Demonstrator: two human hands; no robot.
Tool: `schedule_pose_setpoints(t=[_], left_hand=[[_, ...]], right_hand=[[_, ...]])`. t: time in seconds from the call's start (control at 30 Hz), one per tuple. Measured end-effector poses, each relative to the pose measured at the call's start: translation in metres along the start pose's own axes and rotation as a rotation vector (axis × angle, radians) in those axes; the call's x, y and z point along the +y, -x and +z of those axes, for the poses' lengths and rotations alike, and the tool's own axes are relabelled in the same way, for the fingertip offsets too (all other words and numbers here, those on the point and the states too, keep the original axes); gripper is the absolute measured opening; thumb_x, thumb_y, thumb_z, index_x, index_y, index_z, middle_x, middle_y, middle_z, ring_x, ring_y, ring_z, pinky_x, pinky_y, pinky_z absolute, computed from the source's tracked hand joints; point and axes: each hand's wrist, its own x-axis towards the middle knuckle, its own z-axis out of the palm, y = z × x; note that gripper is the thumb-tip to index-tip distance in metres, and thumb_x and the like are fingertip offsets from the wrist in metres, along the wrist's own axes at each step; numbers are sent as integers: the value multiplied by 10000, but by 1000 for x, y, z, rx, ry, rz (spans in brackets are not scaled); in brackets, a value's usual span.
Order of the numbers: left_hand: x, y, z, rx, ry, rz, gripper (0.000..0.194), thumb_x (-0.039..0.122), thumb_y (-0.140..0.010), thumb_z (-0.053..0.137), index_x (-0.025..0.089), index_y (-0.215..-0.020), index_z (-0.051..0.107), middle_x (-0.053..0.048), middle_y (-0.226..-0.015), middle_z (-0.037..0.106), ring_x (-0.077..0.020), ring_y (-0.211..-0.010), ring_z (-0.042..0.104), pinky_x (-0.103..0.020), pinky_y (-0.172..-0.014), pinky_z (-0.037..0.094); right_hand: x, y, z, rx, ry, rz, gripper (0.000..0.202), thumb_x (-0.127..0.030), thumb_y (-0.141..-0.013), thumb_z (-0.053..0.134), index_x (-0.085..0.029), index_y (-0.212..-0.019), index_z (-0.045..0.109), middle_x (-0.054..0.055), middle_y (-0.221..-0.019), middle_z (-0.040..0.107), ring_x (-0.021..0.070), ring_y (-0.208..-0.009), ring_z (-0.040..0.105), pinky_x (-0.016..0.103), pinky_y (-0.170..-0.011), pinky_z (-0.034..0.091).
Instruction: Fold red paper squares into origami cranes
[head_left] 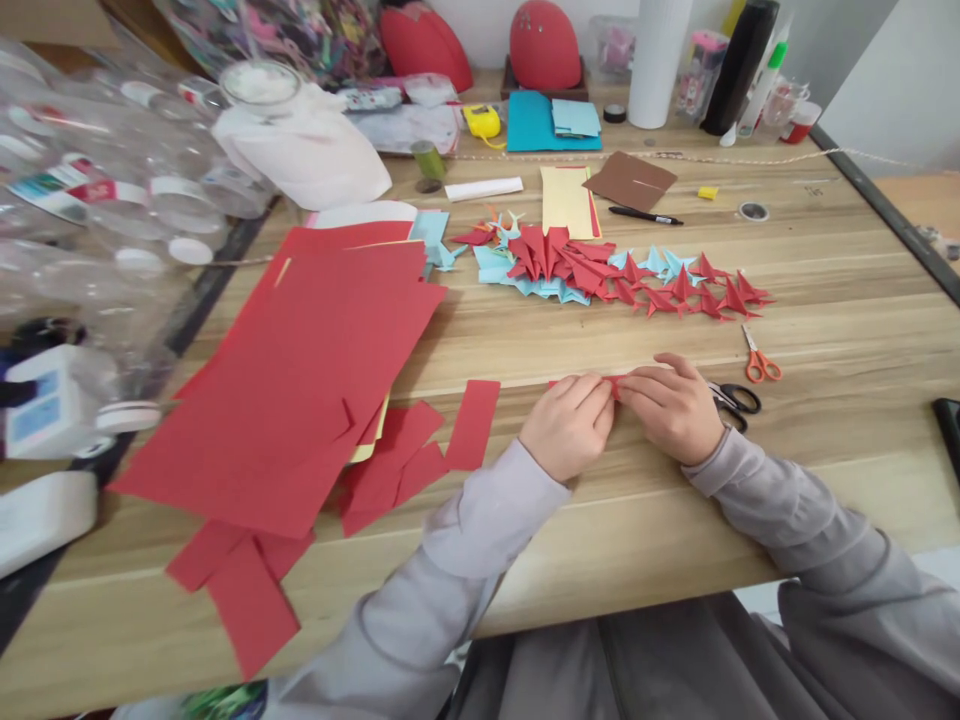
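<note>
Fingers of the left hand (568, 425) and right hand (670, 405) are closed on a narrow red paper strip (617, 388), its long axis laid crosswise, both hands equally near.

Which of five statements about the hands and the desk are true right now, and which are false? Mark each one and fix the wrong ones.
1. The left hand and right hand are both on a piece of red paper. True.
2. The black-handled scissors lie to the left of both hands. False: they lie beside the right hand, on its right.
3. The large red sheets are left of the hands. True.
4. Every one of the folded paper pieces is red. False: several are light blue.
5. The orange-handled scissors rest on the tabletop. True.
</note>
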Motion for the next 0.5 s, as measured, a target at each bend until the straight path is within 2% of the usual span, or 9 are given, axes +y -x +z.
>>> schedule_pose_setpoints(t=[0.13,0.27,0.33,0.4,0.5], left_hand=[[-14,5,-5,33,-27,-36,178,120,-848,480,117,-813,655,-79,-862,692,-214,-878,591,-348,-726,473],[-38,18,-11,-21,-21,-170,208,138,-851,452,156,-838,659,-76,-887,690,-226,-923,581,-383,-749,461],[-47,23,-13,-2,-38,-242,198,143,-841,464,147,-836,661,-98,-884,688,-241,-928,577,-397,-750,453],[-49,24,-15,42,-74,-289,194,138,-831,473,140,-872,663,-109,-908,690,-249,-916,578,-404,-747,451],[-38,18,-15,88,-71,-248,199,141,-825,494,124,-943,654,-108,-947,696,-248,-918,581,-393,-757,451]], right_hand=[[11,5,-3,66,34,57,196,-98,-850,492,-220,-867,644,5,-935,730,150,-892,633,360,-924,362],[24,9,-5,123,70,100,159,-110,-839,512,-211,-849,636,18,-891,736,154,-839,649,347,-885,392],[28,10,-6,145,87,137,142,-125,-841,518,-207,-832,633,23,-878,737,150,-802,653,337,-864,407],[28,10,-7,151,93,158,129,-144,-847,525,-208,-819,634,25,-876,737,148,-787,653,333,-855,415],[22,9,-5,128,62,131,124,-163,-855,531,-213,-824,640,21,-885,736,152,-820,652,343,-876,411]])
